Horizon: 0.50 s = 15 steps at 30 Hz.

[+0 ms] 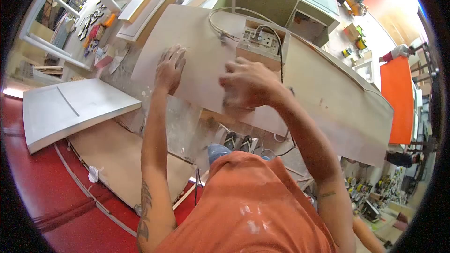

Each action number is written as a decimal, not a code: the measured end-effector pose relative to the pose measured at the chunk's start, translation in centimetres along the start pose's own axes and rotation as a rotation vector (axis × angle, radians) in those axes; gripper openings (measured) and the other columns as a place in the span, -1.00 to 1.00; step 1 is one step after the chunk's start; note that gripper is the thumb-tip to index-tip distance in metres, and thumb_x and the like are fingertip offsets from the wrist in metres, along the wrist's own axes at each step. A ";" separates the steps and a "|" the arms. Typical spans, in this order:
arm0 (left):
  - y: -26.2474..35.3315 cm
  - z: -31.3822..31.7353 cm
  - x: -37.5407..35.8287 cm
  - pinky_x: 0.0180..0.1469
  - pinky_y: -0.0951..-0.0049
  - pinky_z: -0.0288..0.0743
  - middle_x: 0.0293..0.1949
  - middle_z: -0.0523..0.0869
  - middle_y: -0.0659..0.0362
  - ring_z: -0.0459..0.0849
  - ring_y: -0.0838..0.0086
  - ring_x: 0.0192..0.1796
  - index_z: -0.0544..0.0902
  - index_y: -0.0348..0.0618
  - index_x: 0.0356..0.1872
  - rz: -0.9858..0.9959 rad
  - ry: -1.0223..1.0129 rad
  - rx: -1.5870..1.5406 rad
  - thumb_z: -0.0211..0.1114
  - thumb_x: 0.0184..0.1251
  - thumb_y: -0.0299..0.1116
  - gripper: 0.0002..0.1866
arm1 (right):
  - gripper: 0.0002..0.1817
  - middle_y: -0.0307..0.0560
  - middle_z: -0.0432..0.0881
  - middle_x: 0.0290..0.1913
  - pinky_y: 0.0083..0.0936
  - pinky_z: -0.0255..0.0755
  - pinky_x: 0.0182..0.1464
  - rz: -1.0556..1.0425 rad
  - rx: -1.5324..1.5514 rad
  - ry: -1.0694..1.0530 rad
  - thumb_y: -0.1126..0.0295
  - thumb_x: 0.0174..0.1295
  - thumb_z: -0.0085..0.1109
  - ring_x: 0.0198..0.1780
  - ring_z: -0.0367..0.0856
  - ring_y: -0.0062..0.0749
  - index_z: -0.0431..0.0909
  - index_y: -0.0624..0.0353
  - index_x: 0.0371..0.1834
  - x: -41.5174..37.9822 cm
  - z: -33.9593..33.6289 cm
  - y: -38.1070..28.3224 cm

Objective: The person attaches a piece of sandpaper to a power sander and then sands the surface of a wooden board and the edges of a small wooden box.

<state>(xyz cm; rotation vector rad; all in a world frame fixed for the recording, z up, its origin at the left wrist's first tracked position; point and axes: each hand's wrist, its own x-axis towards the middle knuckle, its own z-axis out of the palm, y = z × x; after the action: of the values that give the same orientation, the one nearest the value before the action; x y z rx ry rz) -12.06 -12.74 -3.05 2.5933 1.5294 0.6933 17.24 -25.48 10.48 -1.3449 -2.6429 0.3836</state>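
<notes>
My left hand (170,69) lies flat on a large pale board (199,61), fingers stretched forward and holding nothing. My right hand (248,83) is over the same board, to the right of the left hand. Its fingers are curled and smeared by motion. Under the right hand shows a blurred brownish shape (237,110); what it is I cannot make out. Just beyond the right hand, a box with sockets (260,40) rests on the board, with a black cable plugged in. A pale hose (212,22) loops beside it and ends in a metal fitting.
A green-white cabinet frame (262,2) stands behind the board. At left, a white panel (77,107) lies over a brown sheet (126,159) and a red surface (61,187). A person's gloved hand (401,51) is by an orange panel (397,100) at right.
</notes>
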 end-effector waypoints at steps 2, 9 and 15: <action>-0.3 -0.3 0.0 0.55 0.16 0.28 0.44 0.55 0.08 0.41 0.10 0.53 0.63 -0.08 0.33 -0.007 -0.001 -0.038 0.17 0.57 -0.22 -0.59 | -0.59 -0.07 0.57 -0.01 -0.10 0.60 0.01 -0.024 -0.009 -0.025 0.00 0.05 0.43 0.13 0.57 -0.06 0.67 -0.04 -0.11 0.3 0.1 -0.9; 0.9 -0.8 0.1 0.50 0.12 0.35 0.36 0.61 0.05 0.47 0.08 0.46 0.68 -0.15 0.22 -0.045 0.041 -0.103 0.19 0.55 -0.25 -0.65 | -0.66 -0.02 0.57 -0.04 -0.12 0.64 0.00 0.108 0.090 0.017 0.07 0.11 0.42 0.09 0.57 0.03 0.63 0.06 -0.21 -8.5 0.1 -3.3; 2.5 -0.4 2.6 0.41 0.11 0.43 0.21 0.69 0.00 0.62 0.08 0.27 0.71 -0.19 0.13 -0.036 0.040 -0.147 0.26 0.49 -0.31 -0.70 | -0.60 0.00 0.60 -0.03 -0.15 0.58 0.05 0.564 0.297 0.263 0.21 0.04 0.41 0.05 0.62 -0.04 0.67 0.08 -0.05 -20.4 -3.0 -4.8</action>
<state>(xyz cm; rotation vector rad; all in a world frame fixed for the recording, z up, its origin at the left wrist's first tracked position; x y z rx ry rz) -9.09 -11.85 -1.13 2.4538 1.4723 0.8256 26.26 -44.19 14.41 -1.8610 -1.8781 0.5877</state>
